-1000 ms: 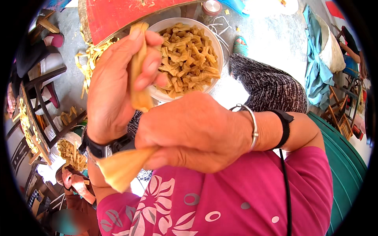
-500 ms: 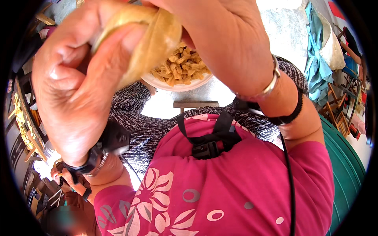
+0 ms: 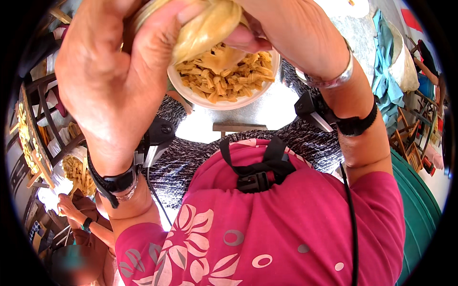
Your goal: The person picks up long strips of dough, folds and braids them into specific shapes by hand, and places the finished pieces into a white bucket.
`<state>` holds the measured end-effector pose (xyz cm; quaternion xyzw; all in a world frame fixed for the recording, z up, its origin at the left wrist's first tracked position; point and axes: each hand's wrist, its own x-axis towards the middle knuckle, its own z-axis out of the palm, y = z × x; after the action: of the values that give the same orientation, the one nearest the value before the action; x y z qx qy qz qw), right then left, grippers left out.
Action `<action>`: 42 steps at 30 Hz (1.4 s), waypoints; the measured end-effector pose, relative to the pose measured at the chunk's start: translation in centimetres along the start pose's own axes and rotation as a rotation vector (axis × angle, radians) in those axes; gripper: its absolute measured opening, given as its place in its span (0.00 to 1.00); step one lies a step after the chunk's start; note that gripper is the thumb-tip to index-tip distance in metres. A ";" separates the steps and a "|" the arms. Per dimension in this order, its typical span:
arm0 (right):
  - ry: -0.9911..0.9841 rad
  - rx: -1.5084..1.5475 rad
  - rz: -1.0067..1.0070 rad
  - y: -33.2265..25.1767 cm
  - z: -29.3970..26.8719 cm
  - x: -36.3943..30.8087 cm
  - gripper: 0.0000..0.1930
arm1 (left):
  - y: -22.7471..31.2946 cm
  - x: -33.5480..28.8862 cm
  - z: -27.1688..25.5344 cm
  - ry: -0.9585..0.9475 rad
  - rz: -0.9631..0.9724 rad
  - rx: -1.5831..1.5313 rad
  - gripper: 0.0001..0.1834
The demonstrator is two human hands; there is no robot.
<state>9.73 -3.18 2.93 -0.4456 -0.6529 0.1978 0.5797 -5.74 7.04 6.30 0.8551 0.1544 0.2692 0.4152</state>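
Close to the top edge, my left hand (image 3: 114, 81) is closed around a glossy, pale yellow folded strip (image 3: 205, 33), its thumb pressed over the near side. On the strip's right side is my right hand (image 3: 281, 28), its fingers curled in beneath it; part of the grip is out of frame. Below and beyond the strip stands a round white bowl (image 3: 224, 106) holding many short, tan, ridged pieces (image 3: 214, 88). Another tan piece hangs or lies just under the strip; I cannot tell which. What the strip is made of does not show.
A wooden bar (image 3: 238, 127) lies between my knees. Rightward are a blue cloth (image 3: 384, 71), wooden chairs (image 3: 408, 143) and a green ridged surface (image 3: 415, 205). At left, a rack (image 3: 36, 143) bears yellow pieces; another person's hand (image 3: 69, 207) is near a filled container (image 3: 78, 174).
Both hands have moved right and slightly up with the folded strip, which is turned differently. More of the bowl shows below it.
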 end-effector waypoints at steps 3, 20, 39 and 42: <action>-0.180 0.629 0.354 -0.5 -1.9 0.9 0.11 | 0.2 0.2 -0.1 0.082 -0.209 -0.257 0.10; -0.019 0.669 0.620 -1.6 -1.1 -0.9 0.10 | 0.4 1.4 0.4 -0.159 -0.022 -0.216 0.25; 0.265 0.660 0.634 -2.0 -1.0 -1.5 0.12 | 2.0 0.6 2.4 -0.194 -0.501 -0.982 0.31; 0.175 0.576 0.629 -2.2 -1.8 -2.0 0.10 | 1.6 0.9 2.2 -0.229 -0.494 -1.082 0.32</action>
<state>10.54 -6.44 3.87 -0.4580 -0.3519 0.5002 0.6451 -3.63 5.15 6.73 0.4851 0.1437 0.1114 0.8554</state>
